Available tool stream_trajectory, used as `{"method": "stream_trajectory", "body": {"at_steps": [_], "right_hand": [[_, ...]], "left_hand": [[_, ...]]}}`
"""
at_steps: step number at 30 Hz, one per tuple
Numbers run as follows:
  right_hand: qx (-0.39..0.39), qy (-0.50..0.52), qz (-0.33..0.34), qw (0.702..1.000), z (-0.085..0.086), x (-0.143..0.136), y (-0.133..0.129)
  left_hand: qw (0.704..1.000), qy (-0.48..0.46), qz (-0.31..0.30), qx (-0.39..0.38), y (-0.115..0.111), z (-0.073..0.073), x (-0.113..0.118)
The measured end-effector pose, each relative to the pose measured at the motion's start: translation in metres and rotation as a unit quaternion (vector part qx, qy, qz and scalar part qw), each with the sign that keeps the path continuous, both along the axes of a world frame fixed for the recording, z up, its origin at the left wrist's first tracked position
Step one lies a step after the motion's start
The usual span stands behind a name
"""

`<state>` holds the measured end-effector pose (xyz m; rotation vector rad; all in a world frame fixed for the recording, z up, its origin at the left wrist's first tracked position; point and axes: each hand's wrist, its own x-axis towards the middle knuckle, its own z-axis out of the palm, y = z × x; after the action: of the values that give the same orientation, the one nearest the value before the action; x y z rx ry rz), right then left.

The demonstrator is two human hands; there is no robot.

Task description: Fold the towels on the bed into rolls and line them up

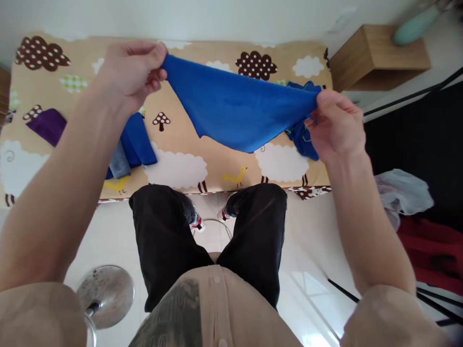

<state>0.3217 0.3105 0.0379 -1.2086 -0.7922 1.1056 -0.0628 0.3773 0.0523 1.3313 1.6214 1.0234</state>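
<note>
A blue cloth is stretched in the air between my two hands, its top edge nearly straight and its lower part hanging to a blunt point. My left hand pinches its left corner between thumb and fingers. At the other end, my right hand grips the right corner, a little lower. Behind and below my right hand lies a crumpled blue cloth. Folded blue cloth and a grey-blue piece lie near my left forearm, which partly hides them. Farther left is a purple cloth.
A beige cover with sheep and mushrooms spreads over the surface before my knees. On the right stand a wooden box shelf with a pale green vase, and a plastic bag over red fabric. A round metal base rests on the floor.
</note>
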Motion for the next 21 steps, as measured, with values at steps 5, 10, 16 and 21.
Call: {"method": "stream_trajectory", "body": {"at_steps": [5, 10, 16, 21], "right_hand": [[-0.002, -0.05, 0.016, 0.999, -0.006, 0.008, -0.012], [-0.027, -0.068, 0.059, 0.996, -0.008, 0.016, -0.028], [-0.118, -0.034, 0.092, 0.988, -0.026, 0.014, -0.008], [-0.138, -0.035, 0.093, 0.985, -0.067, 0.003, 0.06]], "left_hand": [[0.99, -0.121, 0.049, -0.044, -0.023, 0.0, -0.004], [0.989, -0.137, 0.017, -0.059, -0.045, -0.006, -0.023], [0.99, -0.112, 0.02, -0.087, -0.038, -0.022, -0.036], [0.994, -0.084, 0.033, -0.067, 0.007, -0.044, -0.029]]}}
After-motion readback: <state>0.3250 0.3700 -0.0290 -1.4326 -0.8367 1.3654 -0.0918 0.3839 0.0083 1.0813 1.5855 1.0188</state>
